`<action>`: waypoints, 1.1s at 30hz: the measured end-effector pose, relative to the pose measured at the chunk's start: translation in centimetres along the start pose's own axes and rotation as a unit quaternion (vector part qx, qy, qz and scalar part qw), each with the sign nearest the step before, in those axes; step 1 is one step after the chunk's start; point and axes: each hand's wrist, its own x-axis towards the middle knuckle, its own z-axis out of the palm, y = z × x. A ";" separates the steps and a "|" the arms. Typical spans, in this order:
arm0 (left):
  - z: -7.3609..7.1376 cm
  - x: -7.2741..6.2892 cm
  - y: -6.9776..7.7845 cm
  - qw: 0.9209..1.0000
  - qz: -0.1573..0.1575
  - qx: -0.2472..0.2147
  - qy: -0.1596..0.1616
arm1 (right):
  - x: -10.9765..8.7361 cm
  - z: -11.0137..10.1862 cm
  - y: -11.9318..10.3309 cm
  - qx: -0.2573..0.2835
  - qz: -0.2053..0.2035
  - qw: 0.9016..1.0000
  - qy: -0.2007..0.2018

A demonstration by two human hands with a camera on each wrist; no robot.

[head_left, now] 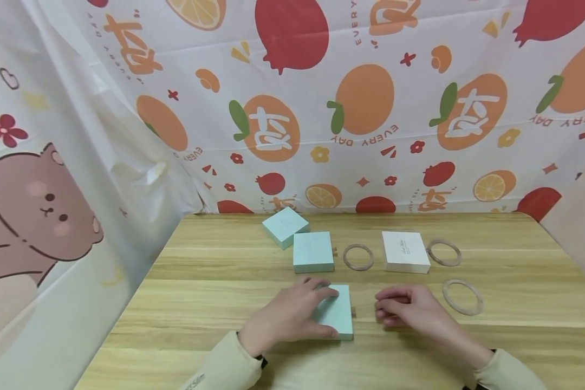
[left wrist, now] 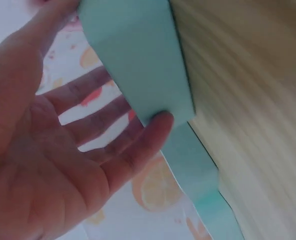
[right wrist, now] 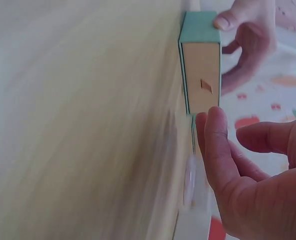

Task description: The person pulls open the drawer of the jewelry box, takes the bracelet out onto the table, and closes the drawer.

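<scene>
My left hand (head_left: 294,313) holds a mint-green drawer box (head_left: 342,313) flat on the table, thumb at the near side and fingers over its top and far side. In the left wrist view, one fingertip touches a corner of this box (left wrist: 142,65). A small brown pull tab (right wrist: 206,86) sticks out of the tan drawer front, seen in the right wrist view. To the right of the tab is my right hand (head_left: 414,311), fingers loosely bent, thumb and fingers apart, holding nothing.
Behind stand two more mint boxes, one square-on (head_left: 313,252) and one angled (head_left: 285,225). A white box (head_left: 404,252) lies farther right. Three bangles rest nearby: one between boxes (head_left: 358,268), another beside the white box (head_left: 446,265), and a pale one (head_left: 463,310) beyond my right hand.
</scene>
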 end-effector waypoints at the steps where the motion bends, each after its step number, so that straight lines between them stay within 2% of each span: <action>1: 0.2 0.5 0.4 1.000 0.002 0.006 0.001 | -0.3 -0.7 0.1 -0.001 -0.002 1.000 0.003; 11: 2.0 5.2 3.7 0.996 0.051 0.064 0.023 | -2.8 -7.1 1.4 -0.033 0.002 0.998 0.053; 16: 2.8 7.3 5.5 0.995 0.050 0.079 0.018 | -4.2 -10.9 1.9 -0.029 0.009 0.998 0.063; 20: 3.1 8.8 6.7 0.995 0.048 0.085 0.018 | -5.2 -13.2 2.2 -0.029 -0.003 0.997 0.070; 25: 3.3 10.2 7.8 0.992 0.051 0.111 0.022 | -5.7 -14.4 2.5 -0.019 -0.021 0.998 0.063; 33: 3.6 11.8 9.2 0.990 0.040 0.132 0.014 | -5.9 -15.2 2.5 -0.023 -0.014 0.997 0.073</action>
